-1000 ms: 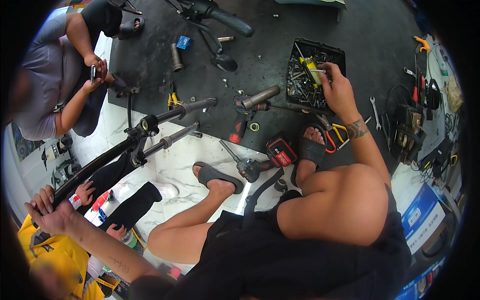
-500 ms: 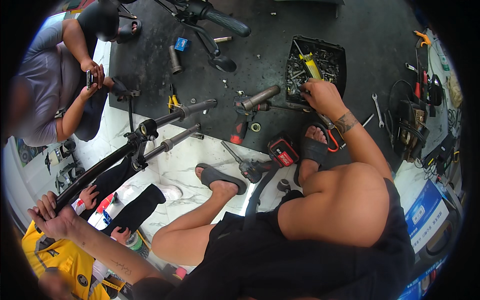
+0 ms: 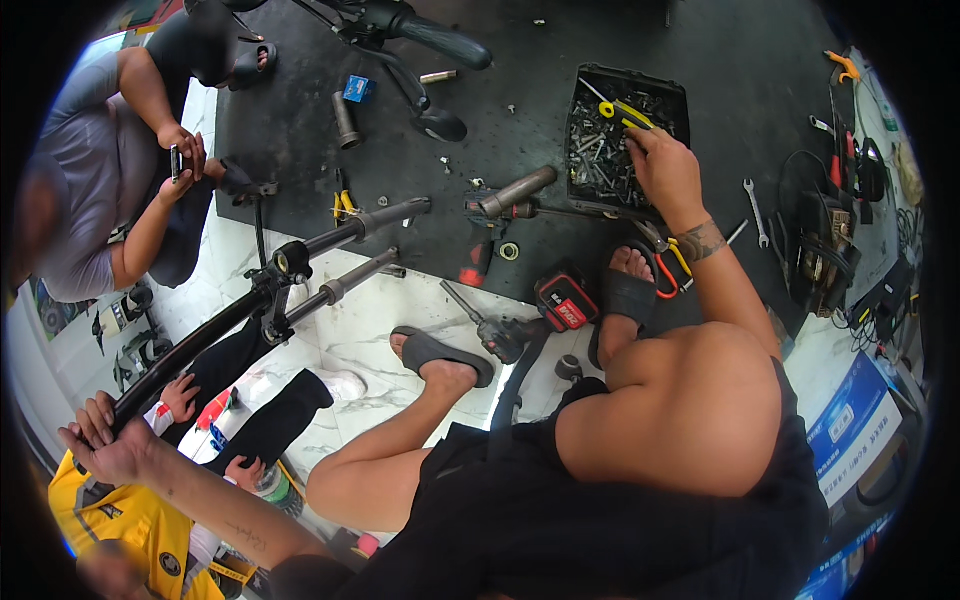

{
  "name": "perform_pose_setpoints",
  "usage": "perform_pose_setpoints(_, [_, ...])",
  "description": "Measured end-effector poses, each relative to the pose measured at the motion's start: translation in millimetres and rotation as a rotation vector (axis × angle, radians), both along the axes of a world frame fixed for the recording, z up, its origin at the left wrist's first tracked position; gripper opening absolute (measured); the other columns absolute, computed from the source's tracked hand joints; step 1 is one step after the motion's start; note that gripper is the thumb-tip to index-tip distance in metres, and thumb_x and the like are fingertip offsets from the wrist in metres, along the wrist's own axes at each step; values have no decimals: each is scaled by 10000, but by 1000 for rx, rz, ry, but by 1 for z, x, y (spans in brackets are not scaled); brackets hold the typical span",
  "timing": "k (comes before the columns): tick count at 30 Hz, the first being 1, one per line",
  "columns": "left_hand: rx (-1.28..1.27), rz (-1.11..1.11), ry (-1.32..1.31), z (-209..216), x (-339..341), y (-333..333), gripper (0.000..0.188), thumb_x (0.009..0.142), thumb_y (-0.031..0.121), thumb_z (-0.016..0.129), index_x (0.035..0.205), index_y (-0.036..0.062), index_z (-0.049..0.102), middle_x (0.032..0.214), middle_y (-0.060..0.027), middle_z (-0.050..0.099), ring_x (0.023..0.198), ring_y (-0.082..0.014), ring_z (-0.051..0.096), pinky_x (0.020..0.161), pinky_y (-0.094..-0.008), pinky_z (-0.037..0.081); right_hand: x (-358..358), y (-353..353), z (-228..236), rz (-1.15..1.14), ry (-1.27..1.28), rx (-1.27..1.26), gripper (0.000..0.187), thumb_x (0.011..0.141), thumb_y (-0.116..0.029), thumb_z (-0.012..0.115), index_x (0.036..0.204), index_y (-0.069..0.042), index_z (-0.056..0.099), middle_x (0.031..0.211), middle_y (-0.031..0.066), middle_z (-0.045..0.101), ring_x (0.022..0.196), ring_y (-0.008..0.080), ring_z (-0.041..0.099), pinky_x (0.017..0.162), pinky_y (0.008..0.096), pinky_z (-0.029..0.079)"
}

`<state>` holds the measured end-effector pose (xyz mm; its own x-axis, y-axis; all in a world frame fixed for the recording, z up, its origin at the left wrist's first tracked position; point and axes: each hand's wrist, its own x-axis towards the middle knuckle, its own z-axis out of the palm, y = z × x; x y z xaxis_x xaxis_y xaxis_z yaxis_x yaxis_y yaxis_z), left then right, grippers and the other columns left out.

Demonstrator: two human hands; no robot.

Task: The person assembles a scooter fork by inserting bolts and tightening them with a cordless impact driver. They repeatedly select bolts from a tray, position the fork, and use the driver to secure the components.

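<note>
My left hand (image 3: 108, 440) is wrapped round the upper end of a long black tube, part of a two-legged front fork (image 3: 205, 340). The fork slopes up to the right, its two grey legs reaching over the dark mat. My right hand (image 3: 665, 170) is over a black open box (image 3: 574, 190) full of loose bolts and small metal parts (image 3: 605, 150). Its bent fingers are closed at the end of a yellow-and-black tool (image 3: 628, 112) lying on the parts; the fingertips are partly hidden. Beside the tool, a thin metal shaft points to the far left.
Near the box lie a cordless drill (image 3: 485, 235), a metal tube (image 3: 520, 190), orange-handled pliers (image 3: 665, 275) and a wrench (image 3: 756, 212). A second power tool (image 3: 505, 335) rests by my feet. A handlebar (image 3: 430, 35) extends above the mat (image 3: 540, 100). Two people sit at the left.
My right hand has moved farther away and slightly right over the box. The yellow-and-black tool has turned and shifted up with it. My left hand keeps its grip on the fork.
</note>
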<state>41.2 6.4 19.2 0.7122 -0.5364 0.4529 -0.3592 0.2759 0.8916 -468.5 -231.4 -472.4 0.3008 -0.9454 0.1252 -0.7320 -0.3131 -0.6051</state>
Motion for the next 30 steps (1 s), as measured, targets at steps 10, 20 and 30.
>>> perform_pose_setpoints(10, [18, -1, -8, 1, -1, -3, 434, 1059, 202, 548, 678, 152, 347, 574, 21, 316, 527, -132, 291, 609, -324, 299, -42, -46, 26, -304, -1052, 732, 412, 1037, -201, 639, 1344, 71, 606, 1111, 124, 728, 924, 173, 714, 860, 298, 600])
perform_pose_setpoints(20, [-8, -44, 18, -2, 3, 1, 397, 1063, 254, 565, 709, 152, 417, 570, 30, 342, 522, -101, 300, 603, -285, 303, -48, -33, 46, -189, -684, 917, 425, 998, -393, 703, 1004, 32, 689, 740, 42, 649, 650, 112, 646, 586, 246, 510])
perform_pose_setpoints(30, [-170, -30, -57, -32, -33, -14, 354, 1013, 285, 664, 762, 113, 483, 597, 34, 320, 500, -106, 305, 505, -305, 293, 32, -27, 187, 148, -650, 761, 342, 1034, -309, 653, 1207, -15, 681, 834, -7, 602, 733, 63, 532, 666, 222, 428])
